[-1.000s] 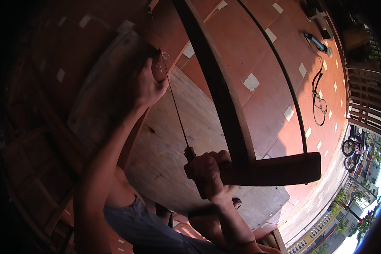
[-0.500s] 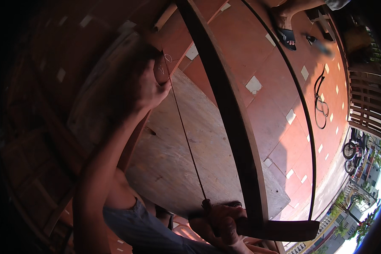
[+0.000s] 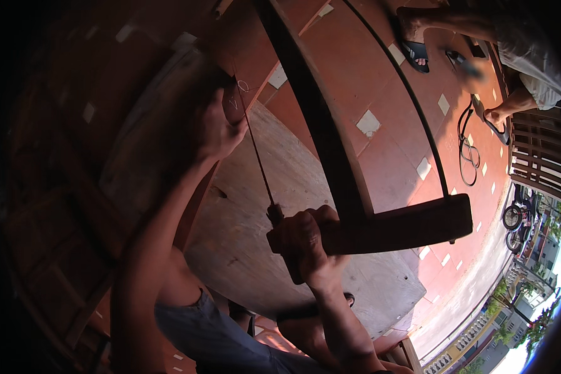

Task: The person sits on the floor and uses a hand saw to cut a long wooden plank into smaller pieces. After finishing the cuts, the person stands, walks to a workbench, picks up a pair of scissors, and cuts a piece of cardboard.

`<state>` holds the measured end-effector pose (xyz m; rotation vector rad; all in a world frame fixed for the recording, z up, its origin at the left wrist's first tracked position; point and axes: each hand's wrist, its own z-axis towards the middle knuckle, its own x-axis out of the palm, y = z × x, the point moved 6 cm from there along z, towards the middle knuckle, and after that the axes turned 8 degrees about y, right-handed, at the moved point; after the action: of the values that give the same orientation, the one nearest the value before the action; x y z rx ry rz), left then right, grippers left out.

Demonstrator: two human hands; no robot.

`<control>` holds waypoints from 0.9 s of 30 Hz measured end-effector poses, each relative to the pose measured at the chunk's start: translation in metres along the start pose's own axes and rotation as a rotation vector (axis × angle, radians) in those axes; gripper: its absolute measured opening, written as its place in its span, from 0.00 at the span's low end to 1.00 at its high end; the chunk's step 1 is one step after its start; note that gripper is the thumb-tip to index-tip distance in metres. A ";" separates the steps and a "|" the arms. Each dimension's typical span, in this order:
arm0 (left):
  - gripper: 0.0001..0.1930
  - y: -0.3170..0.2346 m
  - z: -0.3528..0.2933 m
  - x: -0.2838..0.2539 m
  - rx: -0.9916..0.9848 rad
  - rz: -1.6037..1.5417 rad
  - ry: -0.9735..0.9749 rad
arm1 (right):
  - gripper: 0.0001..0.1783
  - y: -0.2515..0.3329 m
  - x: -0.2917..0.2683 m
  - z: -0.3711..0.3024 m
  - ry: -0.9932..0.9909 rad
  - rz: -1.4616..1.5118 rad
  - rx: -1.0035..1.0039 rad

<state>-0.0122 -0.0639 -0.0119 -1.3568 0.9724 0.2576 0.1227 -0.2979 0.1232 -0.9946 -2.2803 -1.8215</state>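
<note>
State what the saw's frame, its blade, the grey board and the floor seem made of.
Frame: likely dark wood, smooth; thick, squared beam.
Blade: probably metal; thin, taut line, finish unclear.
Board: perhaps plywood, dull and worn; flat sheet with blotches.
Floor: seemingly clay or ceramic tile, matt; reddish, with joints and pale insets.

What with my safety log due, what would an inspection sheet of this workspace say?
Surface: worn, blotchy board; red tiled floor with pale insets beyond.
Job's things: wooden frame saw, its thin blade running to a pale-marked wooden piece; depth of any cut too dim to tell.
Clutter: blurred tool on the floor.
Hands: left hand on the wooden piece; right hand gripping the saw's near end.
Cables: black cable, loosely looped on the floor.
Surroundings: another person's sandalled feet near the tool; motorbike farther off.
</note>
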 end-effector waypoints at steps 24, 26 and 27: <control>0.20 -0.024 -0.005 -0.003 0.079 0.111 -0.096 | 0.13 0.013 -0.019 -0.054 0.058 -0.096 0.039; 0.21 -0.016 -0.005 0.001 0.039 0.073 -0.048 | 0.11 0.011 -0.019 -0.055 0.092 -0.076 -0.030; 0.21 -0.011 -0.007 0.000 0.017 0.089 -0.041 | 0.10 0.009 -0.017 -0.054 0.115 -0.063 -0.058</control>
<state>-0.0085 -0.0731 -0.0034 -1.2896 1.0001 0.3422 0.1226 -0.3529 0.1403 -0.8100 -2.2280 -1.9258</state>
